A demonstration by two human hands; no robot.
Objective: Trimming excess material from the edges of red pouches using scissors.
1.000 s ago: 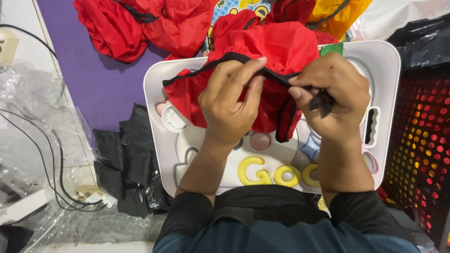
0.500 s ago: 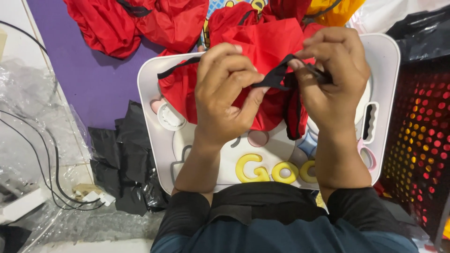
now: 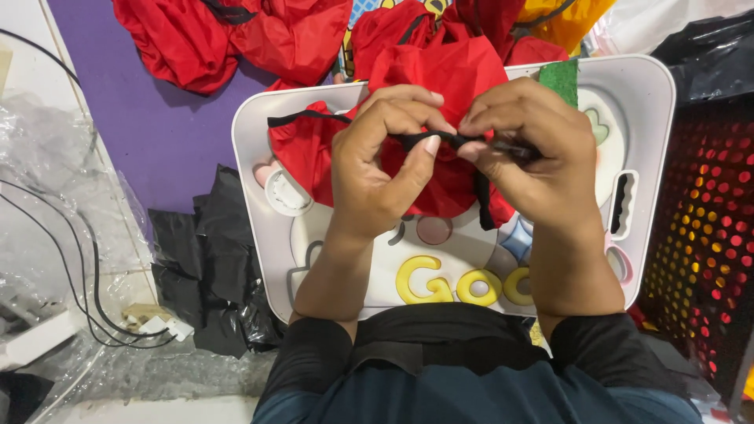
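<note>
Fingertips of left hand (image 3: pixel 377 169) and right hand (image 3: pixel 534 157) are pinching black drawstring (image 3: pixel 408 140) of red pouch (image 3: pixel 448 78) over white tray (image 3: pixel 652 102), apparently mid-threading.

The purple mat (image 3: pixel 169 145) covers the floor and serves as reference. Left of the mat: pale floor tiles (image 3: pixel 31 71) carrying crumpled clear plastic film (image 3: pixel 47 188) and thin black cables (image 3: pixel 75 275). At the mat's lower edge: a heap of black plastic bags (image 3: pixel 208 271). Well to the right of the mat: a dark perforated basket wall (image 3: pixel 703 235), holes showing red and yellow. Lighting is even and bright, with soft shadows only.
</note>
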